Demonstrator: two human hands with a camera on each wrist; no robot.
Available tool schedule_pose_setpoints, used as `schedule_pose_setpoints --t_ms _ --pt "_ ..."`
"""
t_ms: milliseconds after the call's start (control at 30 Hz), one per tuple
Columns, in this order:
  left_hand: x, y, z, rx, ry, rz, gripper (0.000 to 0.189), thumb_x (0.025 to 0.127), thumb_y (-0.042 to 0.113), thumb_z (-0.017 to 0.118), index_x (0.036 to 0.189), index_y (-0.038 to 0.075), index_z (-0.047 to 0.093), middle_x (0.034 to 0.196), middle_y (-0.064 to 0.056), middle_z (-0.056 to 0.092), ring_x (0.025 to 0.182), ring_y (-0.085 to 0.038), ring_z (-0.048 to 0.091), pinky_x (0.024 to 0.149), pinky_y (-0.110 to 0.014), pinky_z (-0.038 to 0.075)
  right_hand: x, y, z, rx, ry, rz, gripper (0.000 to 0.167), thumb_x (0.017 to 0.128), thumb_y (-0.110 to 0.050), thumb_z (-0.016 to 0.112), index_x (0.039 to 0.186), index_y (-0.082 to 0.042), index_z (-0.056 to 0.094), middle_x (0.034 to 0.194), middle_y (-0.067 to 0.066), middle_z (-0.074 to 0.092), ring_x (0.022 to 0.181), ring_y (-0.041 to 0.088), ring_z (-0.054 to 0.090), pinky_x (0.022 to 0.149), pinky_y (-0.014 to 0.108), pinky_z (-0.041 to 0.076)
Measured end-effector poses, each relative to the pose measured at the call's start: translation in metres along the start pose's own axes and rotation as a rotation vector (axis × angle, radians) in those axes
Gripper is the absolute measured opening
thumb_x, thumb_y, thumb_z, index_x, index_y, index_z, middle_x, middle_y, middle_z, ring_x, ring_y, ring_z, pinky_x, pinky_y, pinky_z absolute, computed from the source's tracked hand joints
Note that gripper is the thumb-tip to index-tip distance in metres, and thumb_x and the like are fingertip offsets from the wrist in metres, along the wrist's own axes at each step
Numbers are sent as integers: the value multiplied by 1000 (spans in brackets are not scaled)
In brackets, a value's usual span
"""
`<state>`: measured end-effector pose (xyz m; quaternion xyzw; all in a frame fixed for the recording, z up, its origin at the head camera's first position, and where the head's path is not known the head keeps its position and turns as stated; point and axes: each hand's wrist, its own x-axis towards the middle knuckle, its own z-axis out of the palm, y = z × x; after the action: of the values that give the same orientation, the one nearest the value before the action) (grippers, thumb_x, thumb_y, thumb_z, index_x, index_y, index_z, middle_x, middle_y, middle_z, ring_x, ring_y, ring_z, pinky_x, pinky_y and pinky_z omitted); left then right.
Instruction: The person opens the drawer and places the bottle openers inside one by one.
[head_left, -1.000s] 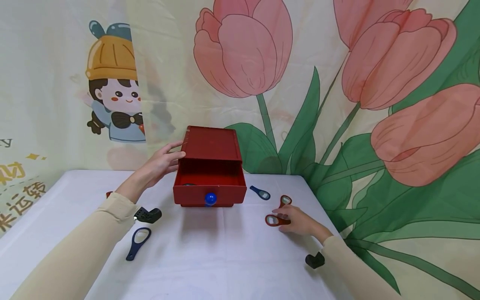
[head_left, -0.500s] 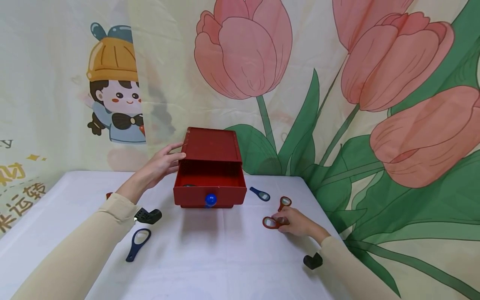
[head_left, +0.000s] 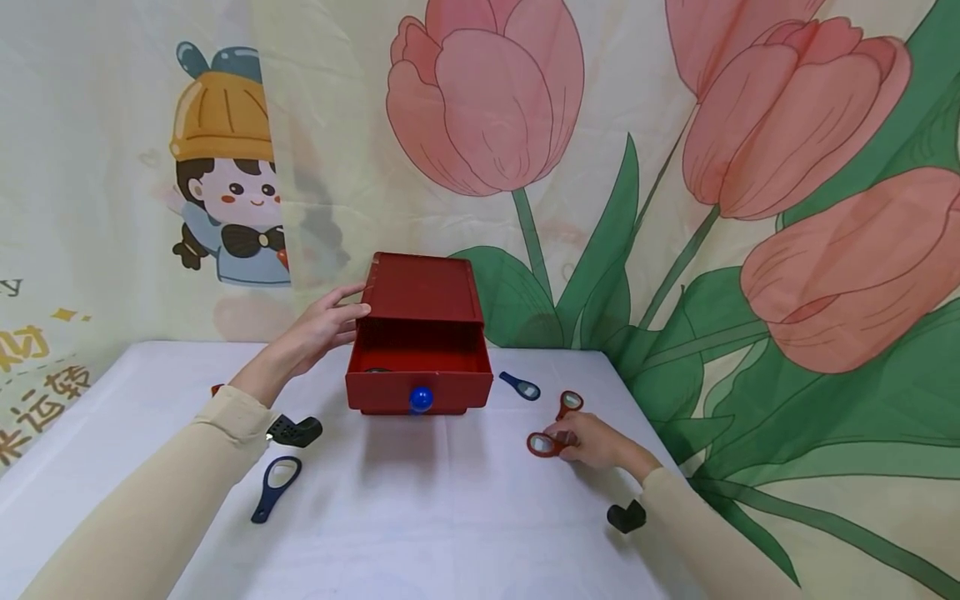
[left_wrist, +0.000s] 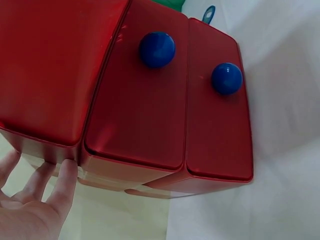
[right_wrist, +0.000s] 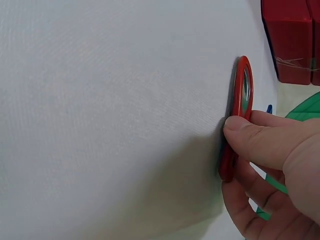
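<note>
Over tablecloth (head_left: 450, 525), clamping right hand (head_left: 596, 442) on red magnifier (head_left: 553, 447) at drawer cabinet's (head_left: 423, 292) four o'clock, resting splayed left hand (head_left: 321, 329) against its nine-o'clock side.

The left hand (left_wrist: 37, 202) rests its fingertips against the side of the red drawer box (left_wrist: 137, 107), whose front carries two blue knobs (left_wrist: 157, 50); beyond the box, a blue loop-ended piece (left_wrist: 209, 14) lies on the table (left_wrist: 285, 130).

Head view looks forward-down; nearer wrist views share the red cabinet (head_left: 422, 310).
</note>
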<state>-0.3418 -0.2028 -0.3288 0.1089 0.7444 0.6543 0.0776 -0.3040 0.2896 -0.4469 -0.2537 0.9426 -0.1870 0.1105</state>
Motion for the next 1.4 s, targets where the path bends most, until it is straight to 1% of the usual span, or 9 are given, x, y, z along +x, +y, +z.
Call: schedule_pose_setpoints --t_ms 67,200,300,467,700,867,1000,1100,1400 --pt "0 1 -1 -4 0 2 78 110 33 55 173 19 11 170 -22 31 151 -44 41 126 -56 32 0 -1 -3 12 3 7 39 93 0 80 130 -6 74 110 2 72 97 18 63 87 37 62" --pt "-1 2 -1 -8 -3 7 78 110 33 55 173 19 11 170 -21 31 151 -44 42 125 -56 33 -2 0 -9 24 10 -8 39 94 -1 79 132 -5 72 109 2 73 97 18 65 87 36 62" --pt "-1 2 -1 -8 -6 7 78 110 32 55 173 19 12 170 -21 31 151 -44 42 125 -56 33 -4 1 -17 13 23 -50 38 94 -1 79 131 -4 72 107 1 73 96 18 66 85 32 62" --pt "-1 1 0 -5 -6 3 78 110 33 55 173 20 11 170 -21 31 151 -44 41 125 -56 32 -9 -2 -32 -18 65 -136 36 94 2 77 130 0 71 109 8 73 95 22 69 81 28 61" --pt "0 0 0 -7 -4 3 78 110 33 55 173 20 12 170 -21 32 151 -44 41 126 -56 32 -16 -19 -61 -58 123 -180 37 95 0 78 131 1 71 107 9 72 98 26 67 81 30 59" --pt "0 0 0 -11 -3 1 78 110 33 55 173 20 12 170 -21 31 151 -45 41 126 -56 32 -20 -34 -84 -34 143 -216 38 95 3 76 133 3 70 111 13 72 101 29 68 83 31 60" --pt "0 1 0 -10 -6 0 78 110 33 56 173 20 11 170 -21 31 151 -44 41 126 -57 32 -19 -43 -97 -36 145 -213 40 95 2 77 134 4 69 112 14 74 101 27 70 81 28 61" --pt "-2 2 0 -7 -6 0 78 110 32 56 173 20 11 170 -21 31 151 -44 41 125 -57 32 -18 -50 -104 -63 148 -211 41 94 0 78 134 2 69 111 11 74 101 24 69 79 26 60" --pt "-2 2 0 -8 -3 1 77 110 32 55 173 20 12 170 -21 31 151 -44 41 125 -57 32 -13 -77 -121 -138 150 -198 42 96 0 76 137 0 69 107 7 69 97 20 64 74 25 60"
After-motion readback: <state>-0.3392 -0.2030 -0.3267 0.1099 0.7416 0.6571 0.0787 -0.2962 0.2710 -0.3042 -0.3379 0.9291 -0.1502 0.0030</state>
